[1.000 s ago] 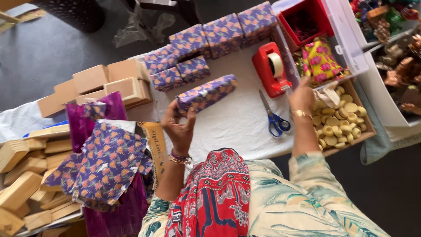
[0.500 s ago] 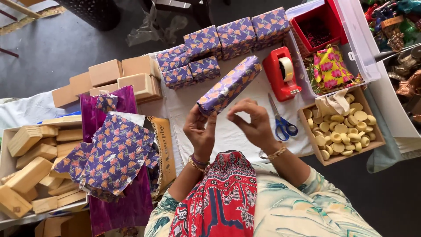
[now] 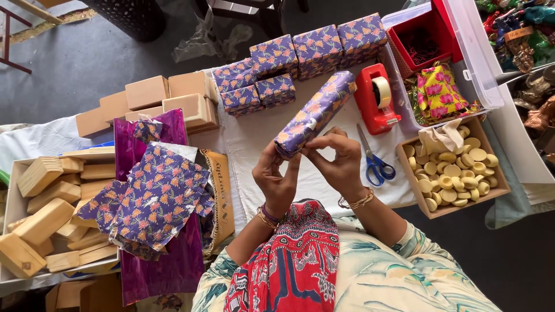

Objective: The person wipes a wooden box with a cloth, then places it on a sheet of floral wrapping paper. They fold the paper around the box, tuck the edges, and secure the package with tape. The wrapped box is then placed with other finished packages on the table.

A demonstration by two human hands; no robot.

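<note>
A long block wrapped in purple flowered paper (image 3: 317, 112) is held up over the white cloth (image 3: 254, 144), tilted with its far end up and to the right. My left hand (image 3: 276, 179) grips its near end from below and the left. My right hand (image 3: 337, 159) pinches the paper at that same near end from the right. Both wrists wear bangles.
Several wrapped boxes (image 3: 300, 55) and plain wooden blocks (image 3: 150, 98) lie at the back. A red tape dispenser (image 3: 377, 98) and blue-handled scissors (image 3: 376, 164) sit to the right, by a tray of yellow discs (image 3: 454, 173). Loose purple paper (image 3: 153, 199) and a box of wooden blocks (image 3: 43, 211) are at the left.
My right hand came back from the tray of discs to the wrapped block. The block has been raised and turned, and both hands now work on its near end.
</note>
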